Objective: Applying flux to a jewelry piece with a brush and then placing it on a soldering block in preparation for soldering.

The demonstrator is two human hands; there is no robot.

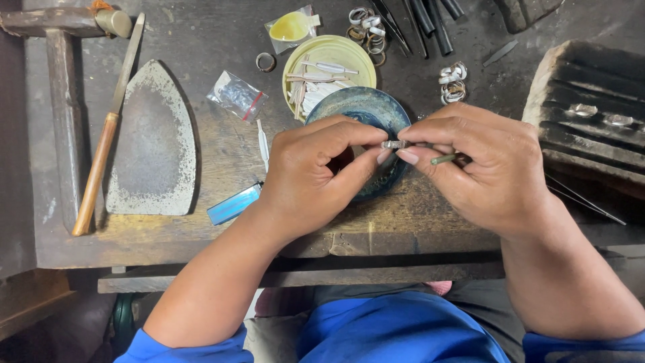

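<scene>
Your left hand point(316, 171) and right hand point(480, 165) meet over the dark blue bowl point(366, 107), and between their fingertips you pinch a small silver ring point(395, 144). Both hands are closed on it, thumb and forefinger from each side, so it sits level and steady where you can look straight down at it. Holding it above the bowl means anything that drops would land in the dish rather than on the worn wooden bench point(222, 40).

Your right hand also keeps a thin greenish tool point(445, 158) tucked under the fingers, its tip pointing toward the ring, ready without being set down.

Just beyond the bowl, the yellow dish point(336, 54) holds pale metal strips, close enough to reach. More finished rings point(452, 82) lie in clusters at the far side. To the left, well apart, rest a flat iron-shaped metal plate point(153, 138) and a wooden-handled file point(107, 131); a grooved block point(588, 114) sits at the right.
</scene>
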